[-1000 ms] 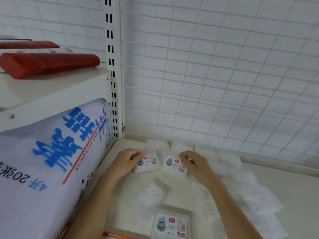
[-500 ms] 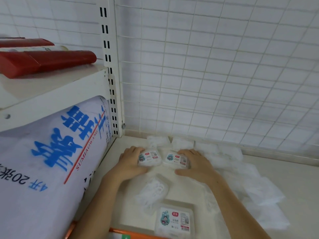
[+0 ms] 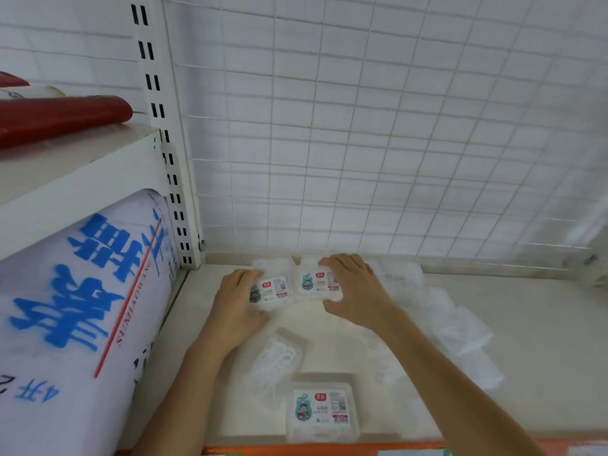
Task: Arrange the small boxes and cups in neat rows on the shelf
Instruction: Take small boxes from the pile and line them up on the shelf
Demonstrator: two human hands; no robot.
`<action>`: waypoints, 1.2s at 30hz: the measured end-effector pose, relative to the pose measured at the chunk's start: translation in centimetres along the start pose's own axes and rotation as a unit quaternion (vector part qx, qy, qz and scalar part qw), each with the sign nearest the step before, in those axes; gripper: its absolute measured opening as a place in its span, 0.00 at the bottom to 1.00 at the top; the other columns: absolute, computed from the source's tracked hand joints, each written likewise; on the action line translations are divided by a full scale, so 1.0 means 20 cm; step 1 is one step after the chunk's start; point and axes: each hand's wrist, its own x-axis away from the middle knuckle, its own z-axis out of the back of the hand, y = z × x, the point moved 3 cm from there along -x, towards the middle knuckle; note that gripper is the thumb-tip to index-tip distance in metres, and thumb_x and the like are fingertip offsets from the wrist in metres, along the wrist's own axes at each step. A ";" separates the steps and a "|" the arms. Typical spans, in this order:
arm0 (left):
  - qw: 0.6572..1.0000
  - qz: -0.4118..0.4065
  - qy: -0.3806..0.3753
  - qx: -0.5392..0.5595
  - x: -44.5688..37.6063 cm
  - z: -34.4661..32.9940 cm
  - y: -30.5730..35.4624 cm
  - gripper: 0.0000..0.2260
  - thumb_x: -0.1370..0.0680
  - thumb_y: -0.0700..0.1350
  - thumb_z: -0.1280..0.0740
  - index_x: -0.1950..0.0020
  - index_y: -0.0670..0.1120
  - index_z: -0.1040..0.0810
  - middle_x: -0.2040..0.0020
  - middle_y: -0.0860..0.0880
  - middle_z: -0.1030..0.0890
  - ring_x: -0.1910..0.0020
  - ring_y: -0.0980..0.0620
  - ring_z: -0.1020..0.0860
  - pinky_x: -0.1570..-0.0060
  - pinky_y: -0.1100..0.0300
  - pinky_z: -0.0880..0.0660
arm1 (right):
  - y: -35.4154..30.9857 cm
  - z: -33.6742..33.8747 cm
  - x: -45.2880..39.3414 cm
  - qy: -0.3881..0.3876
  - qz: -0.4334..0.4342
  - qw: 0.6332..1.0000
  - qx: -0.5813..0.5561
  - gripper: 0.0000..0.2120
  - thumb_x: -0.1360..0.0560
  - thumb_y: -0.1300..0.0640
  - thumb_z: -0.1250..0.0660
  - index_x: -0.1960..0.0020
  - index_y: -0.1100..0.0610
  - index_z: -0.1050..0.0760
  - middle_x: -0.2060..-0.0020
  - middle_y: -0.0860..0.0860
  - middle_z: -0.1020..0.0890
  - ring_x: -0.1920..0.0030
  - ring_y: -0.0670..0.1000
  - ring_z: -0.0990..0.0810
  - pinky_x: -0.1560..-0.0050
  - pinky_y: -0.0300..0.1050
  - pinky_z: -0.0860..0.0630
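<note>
Fingers of the left hand (image 3: 237, 299) and right hand (image 3: 353, 284) each curl round a labelled box (image 3: 274, 291), side by side.

two labelled boxes (image 3: 273, 291) (image 3: 318, 282) are lying side by side near the shelf (image 3: 526, 324) back, perhaps touching; a third box (image 3: 321, 410) is sitting at the front edge, a large roll (image 3: 75, 307) lying left.

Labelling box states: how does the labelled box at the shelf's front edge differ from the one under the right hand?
The front box lies untouched near the shelf edge; the back box sits by the wire grid, gripped by the right hand. The front box's label shows fully; the back box's is partly covered. Both are clear with matching labels.
</note>
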 end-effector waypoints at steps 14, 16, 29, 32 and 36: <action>0.969 -0.204 -0.084 0.115 0.17 -0.30 0.95 0.32 0.31 0.43 0.26 0.31 0.48 0.37 0.41 0.54 0.35 0.44 0.63 0.40 0.45 0.77 0.42 | 0.38 0.62 1.12 0.143 -0.148 0.979 -0.001 0.32 0.35 0.54 0.26 0.34 0.56 0.32 0.45 0.46 0.33 0.47 0.44 0.41 0.45 0.39 0.36; 0.955 -0.226 -0.131 0.138 0.26 -0.45 1.13 0.31 0.32 0.46 0.27 0.32 0.47 0.36 0.40 0.52 0.34 0.45 0.63 0.39 0.46 0.82 0.43 | 0.46 0.66 1.37 0.145 -0.201 0.969 0.010 0.31 0.38 0.52 0.27 0.36 0.57 0.29 0.46 0.50 0.29 0.47 0.46 0.38 0.47 0.41 0.35; 0.861 -0.323 -0.337 0.202 1.03 -1.29 2.01 0.28 0.32 0.43 0.26 0.36 0.49 0.34 0.44 0.59 0.35 0.44 0.65 0.36 0.51 0.82 0.39 | 0.60 0.80 2.88 0.155 -0.448 0.880 -0.001 0.35 0.38 0.46 0.28 0.33 0.51 0.33 0.45 0.43 0.35 0.44 0.42 0.42 0.43 0.38 0.38; 0.852 -0.340 -0.352 0.186 1.14 -1.43 2.15 0.30 0.33 0.43 0.26 0.34 0.46 0.33 0.41 0.54 0.34 0.40 0.57 0.36 0.46 0.76 0.41 | 0.62 0.82 3.07 0.163 -0.478 0.863 0.008 0.37 0.40 0.40 0.32 0.34 0.53 0.31 0.46 0.44 0.34 0.43 0.45 0.39 0.46 0.34 0.39; 0.836 -0.373 -0.365 0.170 1.21 -1.59 2.34 0.31 0.35 0.46 0.26 0.34 0.46 0.32 0.44 0.55 0.34 0.44 0.62 0.39 0.46 0.74 0.41 | 0.71 0.86 3.26 0.176 -0.502 0.847 0.013 0.37 0.40 0.40 0.32 0.33 0.53 0.32 0.43 0.46 0.31 0.41 0.46 0.38 0.45 0.35 0.39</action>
